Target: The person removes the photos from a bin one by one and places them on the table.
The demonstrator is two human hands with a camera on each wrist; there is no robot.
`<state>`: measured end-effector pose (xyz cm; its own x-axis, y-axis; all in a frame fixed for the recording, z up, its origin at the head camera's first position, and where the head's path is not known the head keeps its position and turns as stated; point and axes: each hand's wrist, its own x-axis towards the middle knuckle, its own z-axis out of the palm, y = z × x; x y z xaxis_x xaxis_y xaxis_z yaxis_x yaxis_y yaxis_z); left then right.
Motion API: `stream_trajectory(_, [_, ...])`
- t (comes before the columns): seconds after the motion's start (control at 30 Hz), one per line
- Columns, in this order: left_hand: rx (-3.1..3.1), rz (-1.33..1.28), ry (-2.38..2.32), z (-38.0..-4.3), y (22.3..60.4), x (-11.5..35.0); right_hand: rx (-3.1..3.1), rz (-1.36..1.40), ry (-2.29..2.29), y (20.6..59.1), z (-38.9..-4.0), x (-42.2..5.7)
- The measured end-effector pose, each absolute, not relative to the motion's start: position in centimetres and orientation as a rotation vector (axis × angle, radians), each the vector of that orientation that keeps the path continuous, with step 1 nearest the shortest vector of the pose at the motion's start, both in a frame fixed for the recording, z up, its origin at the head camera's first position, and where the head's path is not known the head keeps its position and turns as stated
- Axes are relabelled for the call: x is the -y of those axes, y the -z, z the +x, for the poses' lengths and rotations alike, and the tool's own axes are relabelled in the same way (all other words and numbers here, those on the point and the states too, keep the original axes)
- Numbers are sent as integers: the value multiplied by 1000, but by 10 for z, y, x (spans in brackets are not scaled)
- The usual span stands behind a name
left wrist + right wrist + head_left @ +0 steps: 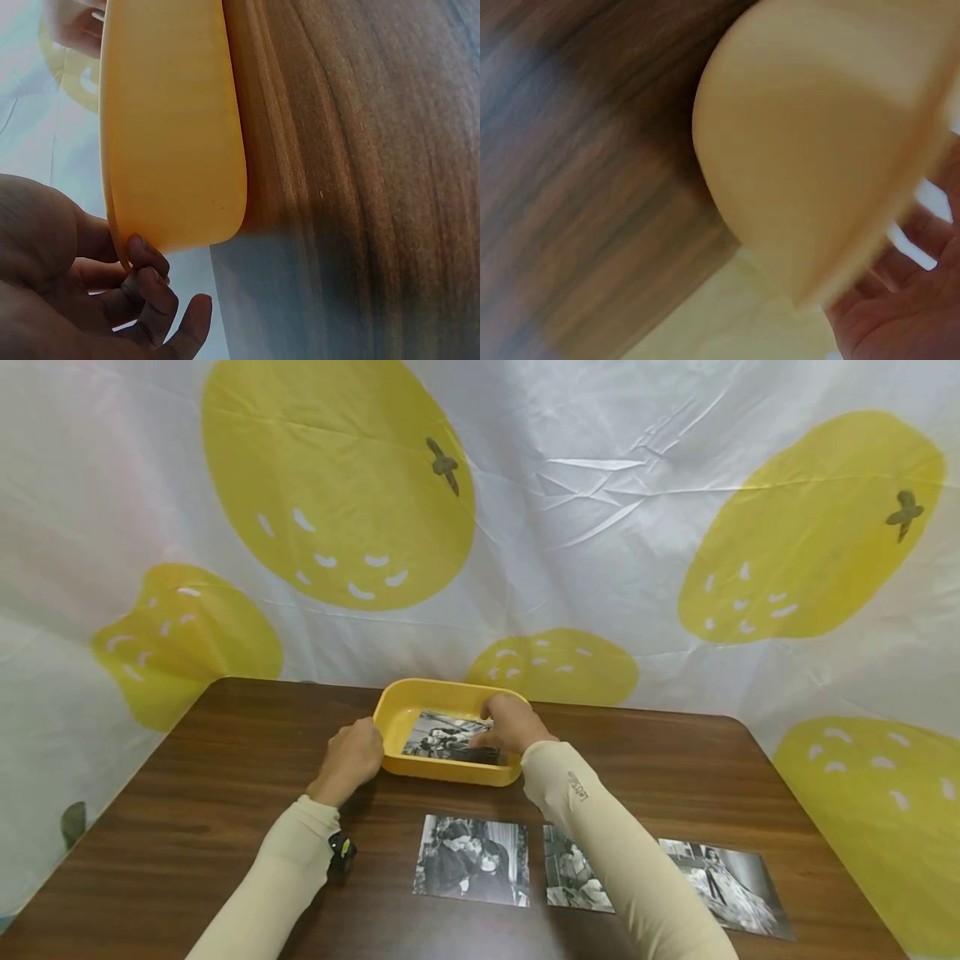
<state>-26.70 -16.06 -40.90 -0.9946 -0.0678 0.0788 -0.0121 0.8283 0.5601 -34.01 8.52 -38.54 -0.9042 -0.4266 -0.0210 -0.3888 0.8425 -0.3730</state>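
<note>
Left hand (352, 756): mine, thumb and fingers pinching the rim of the tray (450, 770) at its nine o'clock.
Tray: yellow, at my twelve o'clock, on the table (225, 793).
Tray photo (442, 739): black-and-white, lying inside the tray.
Near photo (472, 860): on the table, at the tray's six o'clock.
Right hand (516, 724): mine, over the tray's three o'clock side, released, thumb and a finger parted at the tray photo; I cannot tell whether they touch it.
Middle photo (570, 878): toward five o'clock, partly hidden by my sleeve (637, 860).
Right photo (723, 887): toward four o'clock.
</note>
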Motion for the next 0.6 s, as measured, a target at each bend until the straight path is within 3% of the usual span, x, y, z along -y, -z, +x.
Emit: stream_trajectory(0.6, [2914,62,825,-266,407,160,-2923,-522,358,406,-347,-70])
